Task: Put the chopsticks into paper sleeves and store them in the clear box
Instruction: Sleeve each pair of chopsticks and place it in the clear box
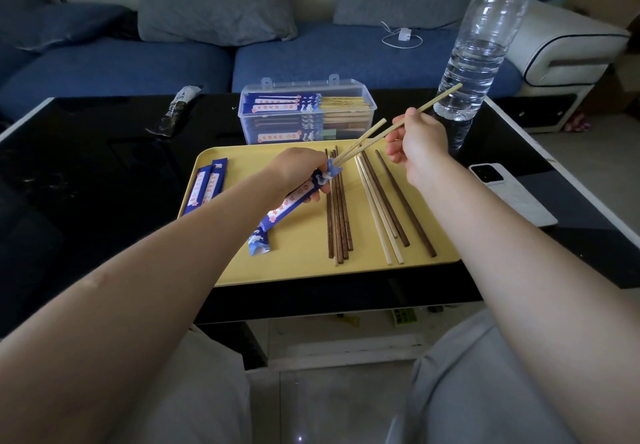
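Note:
My left hand (304,170) grips a blue paper sleeve (287,203) above the yellow tray (298,263). Its open mouth points up and to the right. A pale chopstick (367,139) sticks out of that mouth. My right hand (415,142) pinches a second pale chopstick (440,99), whose tip sits at the sleeve's mouth. On the tray lie several dark chopsticks (341,215), more pale and dark ones (384,211) to their right, and spare blue sleeves (206,187) at the left. The clear box (306,111) behind the tray holds sleeved chopsticks.
A large water bottle (481,45) stands at the right rear of the black table (86,173). A white phone (512,191) lies right of the tray. A dark wrapper (176,111) lies at the left rear. A blue sofa sits behind the table.

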Motion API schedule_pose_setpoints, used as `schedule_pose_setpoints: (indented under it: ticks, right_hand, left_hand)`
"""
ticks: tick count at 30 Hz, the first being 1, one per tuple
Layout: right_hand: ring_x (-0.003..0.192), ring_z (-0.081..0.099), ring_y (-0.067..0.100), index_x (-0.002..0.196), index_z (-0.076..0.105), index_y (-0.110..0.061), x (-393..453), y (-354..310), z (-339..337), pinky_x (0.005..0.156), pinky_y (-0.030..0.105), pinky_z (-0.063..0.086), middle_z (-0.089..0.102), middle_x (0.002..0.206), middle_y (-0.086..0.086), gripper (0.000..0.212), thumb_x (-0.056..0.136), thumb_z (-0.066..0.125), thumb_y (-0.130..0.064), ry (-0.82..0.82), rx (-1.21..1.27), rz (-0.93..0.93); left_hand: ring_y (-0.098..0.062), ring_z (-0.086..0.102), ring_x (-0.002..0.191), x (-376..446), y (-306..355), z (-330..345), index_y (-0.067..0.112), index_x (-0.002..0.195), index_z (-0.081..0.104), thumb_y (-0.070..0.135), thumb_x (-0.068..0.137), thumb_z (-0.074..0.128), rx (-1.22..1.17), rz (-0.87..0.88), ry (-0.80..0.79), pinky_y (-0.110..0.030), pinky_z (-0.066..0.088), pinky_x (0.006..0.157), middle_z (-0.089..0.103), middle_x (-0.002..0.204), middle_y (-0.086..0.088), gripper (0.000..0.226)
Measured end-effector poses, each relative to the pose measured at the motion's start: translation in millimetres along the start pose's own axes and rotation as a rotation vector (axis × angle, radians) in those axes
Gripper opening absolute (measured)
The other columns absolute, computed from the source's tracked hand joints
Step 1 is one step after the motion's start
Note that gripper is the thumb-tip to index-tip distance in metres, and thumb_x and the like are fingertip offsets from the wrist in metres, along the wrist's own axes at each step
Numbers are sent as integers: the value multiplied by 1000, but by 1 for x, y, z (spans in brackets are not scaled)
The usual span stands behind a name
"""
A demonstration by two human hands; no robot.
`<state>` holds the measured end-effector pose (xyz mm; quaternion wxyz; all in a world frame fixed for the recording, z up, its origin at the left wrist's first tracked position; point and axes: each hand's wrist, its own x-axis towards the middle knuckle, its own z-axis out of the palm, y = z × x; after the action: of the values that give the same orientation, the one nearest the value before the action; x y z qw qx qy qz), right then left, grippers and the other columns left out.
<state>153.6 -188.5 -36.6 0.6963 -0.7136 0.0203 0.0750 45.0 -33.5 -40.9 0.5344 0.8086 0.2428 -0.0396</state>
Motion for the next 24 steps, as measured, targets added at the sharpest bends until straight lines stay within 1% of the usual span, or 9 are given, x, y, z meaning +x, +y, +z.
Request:
schedule_pose_setpoints:
  ticks: [3, 6, 8, 11, 13, 15, 18, 21, 24]
  right_hand:
    - [54, 61, 14, 98, 64, -13, -5, 2, 3, 55, 27, 52, 63, 70, 4, 32, 108, 42, -33, -63, -9, 2]
    - [68, 68, 15, 108, 68, -15, -14, 5, 6, 63, 26, 56, 69, 87, 6, 26, 106, 49, -33, -245, -107, 31]
    - [73, 67, 13, 117, 68, -16, -20, 7, 9, 63, 25, 55, 68, 95, 5, 26, 103, 55, -34, -361, -181, 75]
    - [77, 67, 14, 117, 65, -15, -28, 9, 16, 66, 29, 54, 70, 93, 3, 26, 101, 59, -35, -492, -263, 130]
    - [83, 69, 17, 117, 66, -14, -29, 10, 18, 70, 31, 56, 74, 94, 6, 28, 101, 59, -37, -545, -304, 140]
    - [86, 71, 19, 115, 67, -15, -27, 9, 18, 73, 32, 59, 75, 96, 6, 33, 99, 61, -42, -540, -279, 146]
    - [70, 61, 12, 109, 71, -16, -21, 6, 15, 61, 26, 53, 67, 87, 1, 32, 98, 62, -44, -381, -152, 150]
    - [62, 50, 9, 104, 76, -15, -18, 7, 13, 57, 22, 46, 58, 78, -1, 25, 101, 59, -34, -302, -64, 123]
    - [61, 49, 8, 105, 77, -14, -19, 8, 12, 57, 21, 47, 58, 76, -2, 24, 102, 59, -30, -335, -18, 149]
  left_hand:
    - [-19, 58, 54, -4, 0, -1, 5, 88, 60, 14, 92, 51, -57, 17, -41, -26, 50, 52, 67, 75, -10, 14]
    - [-19, 60, 59, -8, 1, 0, 4, 93, 61, 10, 97, 52, -176, 59, -95, -30, 54, 55, 65, 79, -13, 11]
    - [-19, 65, 66, -9, 1, 1, 9, 94, 62, 10, 99, 55, -224, 62, -87, -32, 59, 60, 67, 83, -11, 8]
    - [-20, 70, 77, -6, 0, 0, 17, 104, 63, 15, 98, 60, -240, 38, -57, -32, 61, 63, 69, 97, -12, 7]
    - [-19, 71, 75, -4, -2, -2, 16, 107, 64, 17, 98, 61, -211, 33, -33, -30, 59, 60, 69, 98, -11, 10]
    - [-18, 70, 68, -5, -2, -4, 16, 98, 64, 16, 98, 60, -207, 48, -25, -30, 60, 58, 70, 89, -10, 5]
    - [-16, 68, 60, -7, -1, -6, 8, 93, 67, 17, 99, 57, -195, 71, -42, -28, 58, 57, 71, 78, -7, 15]
    - [-15, 67, 58, -5, 0, -5, 3, 100, 68, 18, 99, 56, -127, 86, -54, -26, 57, 55, 71, 80, -9, 20]
    - [-13, 66, 57, -4, -1, -7, 4, 110, 67, 17, 100, 56, -81, 108, -38, -24, 55, 52, 73, 83, -9, 20]
